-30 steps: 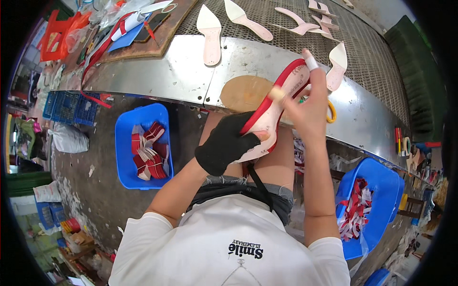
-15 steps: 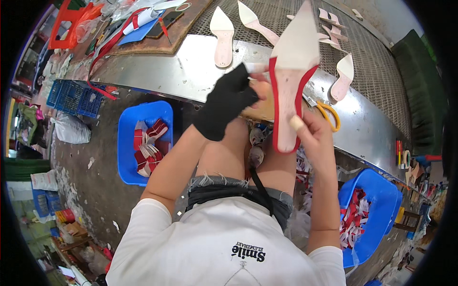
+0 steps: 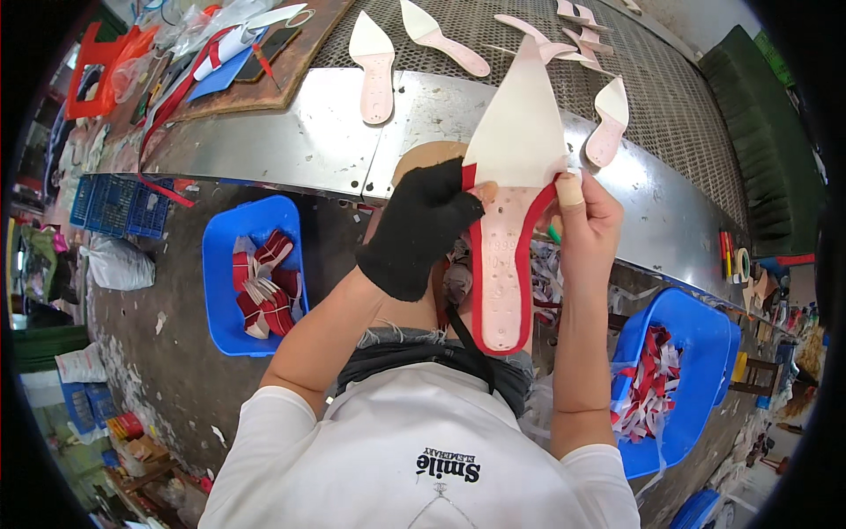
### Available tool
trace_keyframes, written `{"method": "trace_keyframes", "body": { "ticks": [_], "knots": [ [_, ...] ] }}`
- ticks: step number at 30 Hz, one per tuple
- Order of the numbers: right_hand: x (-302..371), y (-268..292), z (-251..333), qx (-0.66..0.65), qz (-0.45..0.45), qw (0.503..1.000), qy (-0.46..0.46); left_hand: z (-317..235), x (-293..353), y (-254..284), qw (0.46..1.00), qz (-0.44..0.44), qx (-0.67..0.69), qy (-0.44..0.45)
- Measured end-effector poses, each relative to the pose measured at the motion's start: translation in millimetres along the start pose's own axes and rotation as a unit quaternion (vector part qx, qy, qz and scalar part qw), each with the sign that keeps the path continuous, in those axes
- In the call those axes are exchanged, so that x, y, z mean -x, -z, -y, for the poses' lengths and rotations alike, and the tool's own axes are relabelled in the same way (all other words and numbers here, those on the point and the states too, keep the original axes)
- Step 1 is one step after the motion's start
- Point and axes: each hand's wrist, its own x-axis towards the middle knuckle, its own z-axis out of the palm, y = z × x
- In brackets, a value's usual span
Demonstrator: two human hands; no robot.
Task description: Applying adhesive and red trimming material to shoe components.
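A pointed shoe insole [image 3: 502,264] with a cream toe and pink heel part is held upright before me, toe away. A red edging strip [image 3: 477,291] runs around its heel and up both sides. My left hand [image 3: 414,231], in a black fingerless glove, grips its left edge, thumb on top at the end of the strip. My right hand [image 3: 586,216], thumb wrapped in a tan cover, pinches the right edge where the strip meets the cream toe. The fingers beneath the insole are hidden.
More insoles [image 3: 376,84] lie on the metal table [image 3: 335,132] and its mesh top. A blue bin [image 3: 211,291] with red and white pieces stands left. Another blue bin [image 3: 692,379] holds red and white scraps at right. A wooden board [image 3: 304,53] carries tools and ribbon.
The insole has come down nearer to me. My left hand has moved onto its left edge, and my right hand has shifted from the heel up to the right side.
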Motion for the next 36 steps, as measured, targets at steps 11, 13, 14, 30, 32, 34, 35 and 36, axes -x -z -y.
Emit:
{"method": "trace_keyframes", "body": {
  "ticks": [11, 13, 14, 30, 32, 34, 35, 36],
  "knots": [
    [-1, -8, 3, 0.135, -0.024, 0.989, 0.051, 13, 1, -8, 0.993, -0.018, -0.1, -0.055],
    [0, -11, 3, 0.128, -0.025, 0.991, 0.033, 17, -2, -8, 0.99, -0.028, -0.117, -0.073],
    [1, -11, 3, 0.107, -0.042, 0.993, 0.026, 18, -3, -8, 0.987, -0.035, -0.135, -0.084],
    [9, -2, 3, 0.053, -0.026, 0.995, -0.075, 26, -2, -4, 0.998, -0.032, -0.042, -0.04],
    [15, -4, 4, 0.063, -0.026, 0.992, -0.105, 31, -4, -2, 0.997, -0.053, -0.047, -0.029],
    [26, -7, 7, 0.063, -0.02, 0.991, -0.114, 36, -8, 0, 0.997, -0.057, -0.039, -0.037],
    [32, -9, 8, 0.198, 0.009, 0.979, -0.044, 40, -10, -1, 0.995, -0.07, -0.031, -0.066],
    [40, -11, 8, 0.329, 0.036, 0.943, 0.027, 43, -12, -2, 0.992, -0.08, -0.024, -0.093]
  ]
}}
